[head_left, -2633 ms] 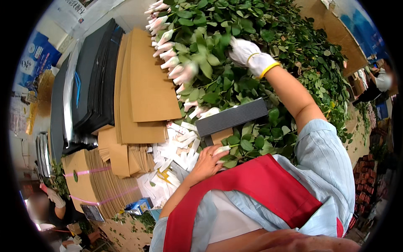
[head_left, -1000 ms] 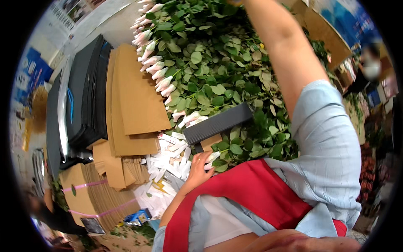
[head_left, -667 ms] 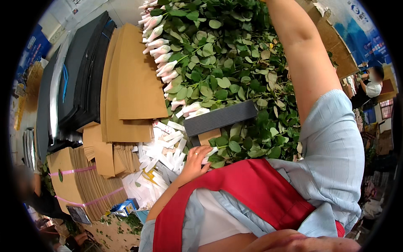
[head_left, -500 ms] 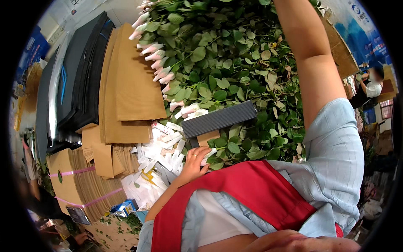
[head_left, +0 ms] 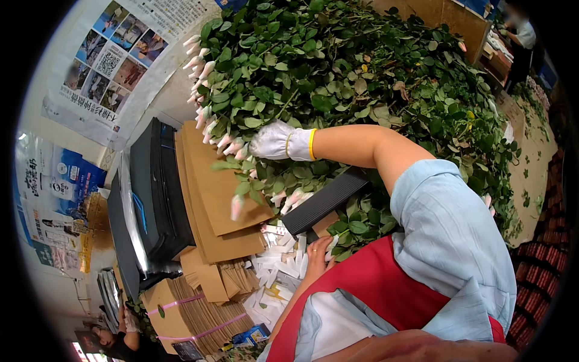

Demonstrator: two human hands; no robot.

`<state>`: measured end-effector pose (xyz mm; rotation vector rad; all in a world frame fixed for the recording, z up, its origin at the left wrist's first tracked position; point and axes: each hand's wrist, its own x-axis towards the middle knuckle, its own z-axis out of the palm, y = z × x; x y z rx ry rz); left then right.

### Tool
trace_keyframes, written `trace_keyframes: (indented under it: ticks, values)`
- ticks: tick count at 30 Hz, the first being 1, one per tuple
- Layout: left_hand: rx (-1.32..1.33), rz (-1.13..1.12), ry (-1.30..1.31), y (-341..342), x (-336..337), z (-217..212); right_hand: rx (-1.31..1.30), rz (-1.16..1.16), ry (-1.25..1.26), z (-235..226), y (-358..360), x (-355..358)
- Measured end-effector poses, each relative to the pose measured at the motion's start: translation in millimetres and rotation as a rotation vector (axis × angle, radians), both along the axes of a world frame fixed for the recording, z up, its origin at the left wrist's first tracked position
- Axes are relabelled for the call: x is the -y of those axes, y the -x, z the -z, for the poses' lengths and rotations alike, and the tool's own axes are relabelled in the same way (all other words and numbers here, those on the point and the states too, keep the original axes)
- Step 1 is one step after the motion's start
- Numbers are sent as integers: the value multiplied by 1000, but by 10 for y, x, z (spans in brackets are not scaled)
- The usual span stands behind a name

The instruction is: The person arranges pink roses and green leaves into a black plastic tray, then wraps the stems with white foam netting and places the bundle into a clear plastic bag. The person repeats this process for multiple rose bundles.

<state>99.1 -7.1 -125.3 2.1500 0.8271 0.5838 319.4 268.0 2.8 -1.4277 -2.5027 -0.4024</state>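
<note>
My right hand (head_left: pixel 272 140), in a white glove with a yellow cuff, reaches across a big pile of leafy rose stems (head_left: pixel 338 78). It is closed on a rose whose pale pink bud (head_left: pixel 237 207) dangles, blurred, over the brown cardboard; the glove's fingertips are smeared. Close to my body, my bare left hand (head_left: pixel 316 256), a ring on one finger, is closed round a rose in a white sleeve (head_left: pixel 330 244). A black ridged block (head_left: pixel 325 202) lies just beyond it on the leaves. More white-sleeved rosebuds (head_left: pixel 295 199) stick out beside the block.
Brown cardboard sheets (head_left: pixel 226 199) stand left of the roses, beside black sheets (head_left: pixel 160 199). White paper sleeves (head_left: pixel 280 259) lie scattered near my left hand. A strapped cardboard stack (head_left: pixel 199 308) is at lower left. Other people (head_left: pixel 522 33) work at far right and lower left.
My right hand, out of sight beyond the top edge before, has come into view over the roses' left side with a rose. The view has shifted; my left hand stays by the block.
</note>
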Motion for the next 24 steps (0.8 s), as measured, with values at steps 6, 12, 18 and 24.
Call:
trace_keyframes:
  ticks: [6, 12, 18, 24]
  values:
    - [1, 11, -3, -34, 4, 29, -133, -253, -48, -397, 466, 583]
    - [52, -74, 298, -57, 78, -48, -310, -344, -239, -755, 1026, 1525]
    - [60, -45, -147, 156, -8, 369, -116, -120, 28, -1520, 43, 2209]
    - [43, -88, 19, -33, -29, -32, 150, 291, 288, -1237, -1089, 2175]
